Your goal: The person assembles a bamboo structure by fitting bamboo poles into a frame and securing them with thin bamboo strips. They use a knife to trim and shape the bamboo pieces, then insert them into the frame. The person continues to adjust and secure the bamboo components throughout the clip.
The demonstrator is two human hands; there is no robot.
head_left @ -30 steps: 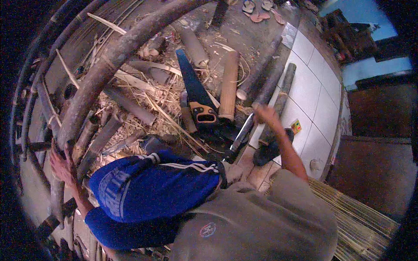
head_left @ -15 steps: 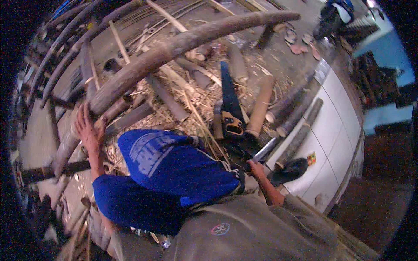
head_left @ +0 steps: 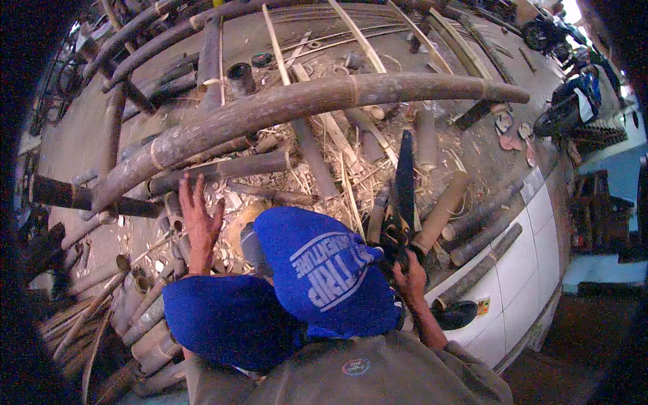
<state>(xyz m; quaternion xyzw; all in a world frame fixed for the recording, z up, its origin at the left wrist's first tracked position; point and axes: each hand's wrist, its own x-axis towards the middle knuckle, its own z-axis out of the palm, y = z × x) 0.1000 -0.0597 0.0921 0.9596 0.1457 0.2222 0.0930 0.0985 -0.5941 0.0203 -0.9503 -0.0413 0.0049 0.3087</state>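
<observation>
My left hand [head_left: 200, 226] is open with its fingers spread, above the bamboo offcuts and holding nothing. My right hand [head_left: 411, 278] is closed at the black and tan handle of a handsaw [head_left: 405, 172]. The dark blade points away from me and shows almost edge-on; my fingers are partly hidden. Beyond both hands, a long, slightly curved bamboo pole [head_left: 297, 101] lies crosswise over other pieces. A cut bamboo length [head_left: 442, 212] lies just right of the saw. Blue cloth with white print [head_left: 324, 270] covers my bent knees and hides the ground between my arms.
Split strips [head_left: 358, 34], shavings and short bamboo pieces [head_left: 260, 165] litter the ground ahead. More bamboo lengths [head_left: 145, 310] are heaped at the left. White tiles [head_left: 513, 270] edge the right side, with a dark sandal [head_left: 453, 315]. Other sandals [head_left: 511, 142] and a motorbike [head_left: 574, 108] stand farther off.
My left hand has come off the long pole and toward me. A shiny blade beside my right hand is out of sight; that hand is now at the saw, which has turned edge-on. The view has shifted.
</observation>
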